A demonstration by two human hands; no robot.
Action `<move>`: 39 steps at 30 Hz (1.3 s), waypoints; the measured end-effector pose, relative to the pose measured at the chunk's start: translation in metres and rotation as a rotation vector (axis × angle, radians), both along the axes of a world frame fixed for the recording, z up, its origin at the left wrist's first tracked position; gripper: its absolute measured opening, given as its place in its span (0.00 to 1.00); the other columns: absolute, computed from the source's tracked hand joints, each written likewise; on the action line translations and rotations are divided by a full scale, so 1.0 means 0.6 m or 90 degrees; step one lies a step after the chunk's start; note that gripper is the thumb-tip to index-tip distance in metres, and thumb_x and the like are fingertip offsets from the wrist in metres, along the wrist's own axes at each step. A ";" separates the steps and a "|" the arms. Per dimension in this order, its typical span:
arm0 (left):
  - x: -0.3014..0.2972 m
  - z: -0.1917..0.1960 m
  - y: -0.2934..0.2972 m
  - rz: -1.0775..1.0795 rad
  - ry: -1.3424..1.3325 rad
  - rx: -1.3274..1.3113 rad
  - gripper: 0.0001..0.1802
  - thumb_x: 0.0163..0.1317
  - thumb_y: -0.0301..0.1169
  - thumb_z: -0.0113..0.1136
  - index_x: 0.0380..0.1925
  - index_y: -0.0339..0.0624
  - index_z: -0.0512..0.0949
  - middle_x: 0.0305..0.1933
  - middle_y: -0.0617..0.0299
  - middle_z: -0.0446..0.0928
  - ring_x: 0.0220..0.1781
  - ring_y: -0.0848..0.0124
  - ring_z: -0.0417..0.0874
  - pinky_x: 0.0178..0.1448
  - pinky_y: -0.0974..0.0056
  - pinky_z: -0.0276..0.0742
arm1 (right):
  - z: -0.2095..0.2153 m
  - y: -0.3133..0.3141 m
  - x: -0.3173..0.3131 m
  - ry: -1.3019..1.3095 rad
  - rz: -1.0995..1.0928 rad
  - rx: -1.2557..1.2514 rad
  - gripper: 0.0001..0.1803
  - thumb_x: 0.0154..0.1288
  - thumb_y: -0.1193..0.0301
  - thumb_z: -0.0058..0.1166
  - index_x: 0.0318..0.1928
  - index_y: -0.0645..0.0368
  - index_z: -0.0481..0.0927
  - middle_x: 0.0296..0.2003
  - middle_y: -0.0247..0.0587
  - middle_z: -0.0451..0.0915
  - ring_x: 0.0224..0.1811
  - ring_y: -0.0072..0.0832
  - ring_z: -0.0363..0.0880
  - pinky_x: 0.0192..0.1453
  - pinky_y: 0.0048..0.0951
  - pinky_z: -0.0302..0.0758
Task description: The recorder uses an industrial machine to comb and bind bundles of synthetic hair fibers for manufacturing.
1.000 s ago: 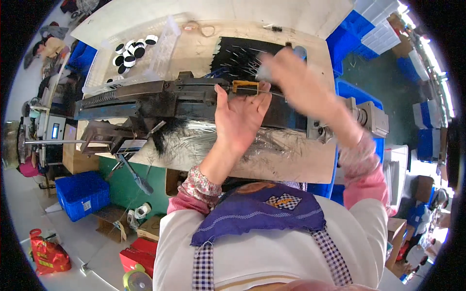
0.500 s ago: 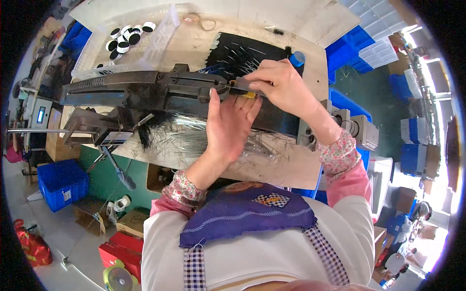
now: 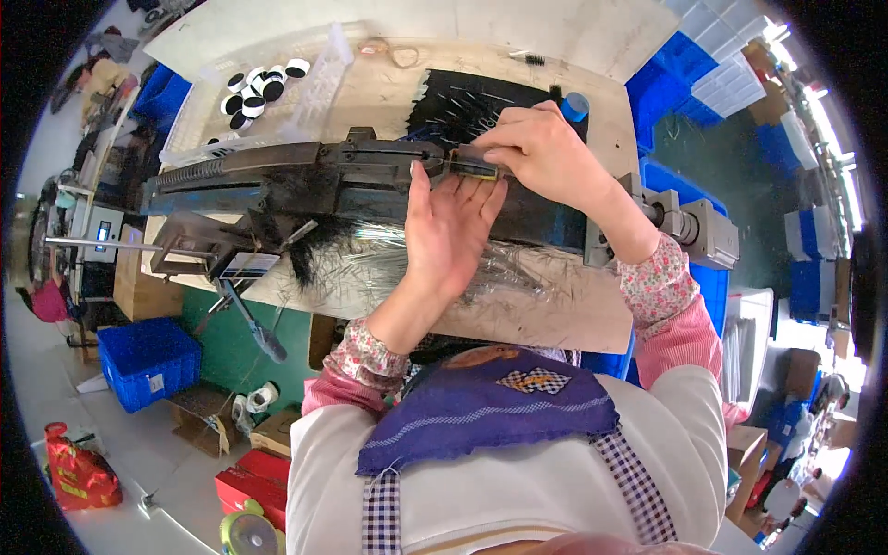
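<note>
A long dark metal machine (image 3: 370, 176) with a coil spring at its left end lies across the worktable. At its right part is a small dark block with a yellow edge (image 3: 477, 168). My left hand (image 3: 442, 227) is turned palm up, fingers stretched out and their tips just under that block. My right hand (image 3: 541, 153) has thumb and fingers pinched together at the block's right side; what lies between them is hidden. Below the machine, thin shiny wires (image 3: 388, 242) are spread near a clump of black bristles (image 3: 303, 262).
Behind the machine, a black sheet (image 3: 439, 97) bears loose thin pins. A blue-topped round container (image 3: 574, 106) stands at its right. Back left is a white plastic crate (image 3: 319, 88) with several black-and-white round pieces. A motor-like metal unit (image 3: 689, 227) sits at the machine's right end.
The whole view has shifted slightly, so things sit a little further right and lower. Both hands stay at the block; my right fingers have moved slightly, and less of the yellow edge shows.
</note>
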State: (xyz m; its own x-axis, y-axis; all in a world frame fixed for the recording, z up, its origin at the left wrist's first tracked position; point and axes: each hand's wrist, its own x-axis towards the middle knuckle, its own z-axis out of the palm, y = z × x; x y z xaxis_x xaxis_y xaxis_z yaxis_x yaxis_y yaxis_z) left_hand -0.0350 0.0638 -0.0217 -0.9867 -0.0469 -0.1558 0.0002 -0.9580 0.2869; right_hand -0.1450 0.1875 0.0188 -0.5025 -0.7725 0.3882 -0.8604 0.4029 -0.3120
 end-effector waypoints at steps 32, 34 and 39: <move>0.002 -0.004 0.003 0.020 -0.035 -0.150 0.26 0.72 0.44 0.36 0.53 0.29 0.67 0.58 0.48 0.70 0.64 0.58 0.68 0.70 0.55 0.60 | 0.002 0.013 0.098 0.079 -0.082 0.090 0.11 0.58 0.76 0.49 0.42 0.66 0.68 0.26 0.51 0.79 0.31 0.47 0.81 0.31 0.42 0.75; 0.008 -0.035 0.008 0.008 -0.018 -0.103 0.15 0.71 0.39 0.46 0.47 0.38 0.70 0.52 0.59 0.71 0.57 0.65 0.70 0.69 0.58 0.61 | -0.009 0.056 0.136 -0.085 -0.096 0.104 0.14 0.60 0.74 0.49 0.46 0.61 0.67 0.33 0.53 0.78 0.36 0.49 0.79 0.35 0.46 0.74; 0.011 -0.080 0.068 0.011 -0.098 -0.087 0.13 0.66 0.35 0.55 0.45 0.40 0.72 0.47 0.60 0.73 0.54 0.69 0.72 0.64 0.62 0.67 | -0.165 0.193 0.233 -0.268 -0.157 0.218 0.11 0.61 0.70 0.52 0.44 0.55 0.70 0.35 0.46 0.78 0.38 0.48 0.78 0.39 0.45 0.75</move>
State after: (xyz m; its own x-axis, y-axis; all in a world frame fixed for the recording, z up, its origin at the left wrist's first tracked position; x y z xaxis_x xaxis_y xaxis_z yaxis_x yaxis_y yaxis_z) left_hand -0.0283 0.1049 -0.0696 -0.9508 -0.0945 -0.2951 -0.0374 -0.9104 0.4120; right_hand -0.0050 0.3035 -0.0800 -0.7393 -0.6600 -0.1339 -0.5597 0.7127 -0.4228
